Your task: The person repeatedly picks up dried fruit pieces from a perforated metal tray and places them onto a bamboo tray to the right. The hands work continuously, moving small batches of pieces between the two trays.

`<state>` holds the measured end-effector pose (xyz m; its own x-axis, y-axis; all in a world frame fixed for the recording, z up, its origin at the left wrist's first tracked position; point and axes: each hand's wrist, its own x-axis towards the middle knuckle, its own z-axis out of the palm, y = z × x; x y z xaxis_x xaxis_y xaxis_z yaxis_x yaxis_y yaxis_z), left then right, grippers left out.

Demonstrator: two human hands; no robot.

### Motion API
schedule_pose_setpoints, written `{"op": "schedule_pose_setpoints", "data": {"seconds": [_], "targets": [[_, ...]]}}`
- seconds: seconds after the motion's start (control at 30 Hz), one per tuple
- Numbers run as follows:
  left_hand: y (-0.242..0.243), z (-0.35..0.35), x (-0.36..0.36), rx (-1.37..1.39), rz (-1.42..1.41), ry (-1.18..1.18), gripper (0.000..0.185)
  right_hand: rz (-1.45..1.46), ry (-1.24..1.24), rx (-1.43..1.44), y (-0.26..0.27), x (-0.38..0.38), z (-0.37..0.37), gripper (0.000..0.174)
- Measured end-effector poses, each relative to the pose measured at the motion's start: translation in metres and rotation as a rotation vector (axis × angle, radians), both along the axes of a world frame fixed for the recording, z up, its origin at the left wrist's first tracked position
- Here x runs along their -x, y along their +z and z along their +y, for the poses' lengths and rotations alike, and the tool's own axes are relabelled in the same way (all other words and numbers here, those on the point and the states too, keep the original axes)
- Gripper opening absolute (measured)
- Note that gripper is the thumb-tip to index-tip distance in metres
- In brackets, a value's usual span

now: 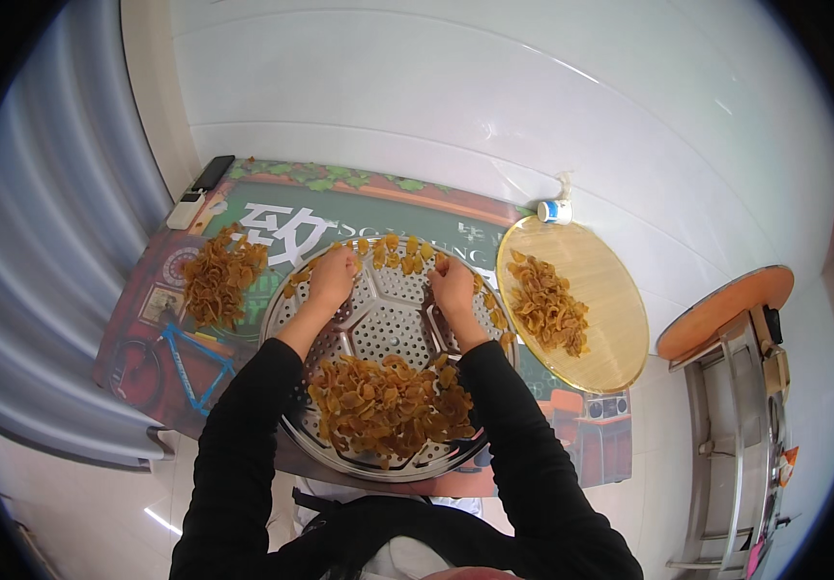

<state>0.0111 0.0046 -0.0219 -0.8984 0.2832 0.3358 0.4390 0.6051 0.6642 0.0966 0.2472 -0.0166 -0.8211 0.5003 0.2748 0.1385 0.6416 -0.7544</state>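
Note:
A round perforated stainless-steel steamer tray [391, 337] lies before me on a printed table. A heap of amber, translucent dried slices [388, 406] covers its near part. More slices [391, 250] are spread in a band along the far rim. My left hand [332, 278] is over the far left of the tray, fingers curled beside the slices there. My right hand [451, 288] hovers at the far right with thumb and fingers pinched together, a slice next to the fingertips. Whether either hand holds a slice is hidden by the fingers.
Another pile of slices [221, 279] lies on the table at left. At right, a round woven tray [609, 312] holds a further pile [551, 308]. A paper cup [554, 211] stands by the wall, a phone [214, 172] and white power bank [186, 211] at the far-left corner. A metal rack [732, 420] is at right.

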Motion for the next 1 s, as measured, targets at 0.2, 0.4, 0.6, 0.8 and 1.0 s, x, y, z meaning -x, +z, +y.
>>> {"op": "schedule_pose_setpoints", "data": {"seconds": [0.2,0.4,0.6,0.8,1.0], "targets": [[-0.003,0.009,0.005,-0.053,0.109,0.043,0.018,0.036,-0.133,-0.135,-0.007,0.013,-0.013,0.02],[-0.001,0.01,0.009,-0.052,-0.038,0.027,0.02,0.003,-0.166,-0.155,-0.005,0.013,-0.018,0.017],[0.0,0.013,0.009,0.012,0.033,0.014,0.019,-0.04,-0.166,-0.181,-0.004,0.014,-0.018,0.019],[0.003,0.015,0.007,0.083,0.094,-0.009,0.018,-0.06,-0.155,-0.201,-0.005,0.014,-0.017,0.019],[0.003,0.015,0.004,0.113,0.122,-0.029,0.018,-0.076,-0.164,-0.195,-0.003,0.015,-0.018,0.021]]}}
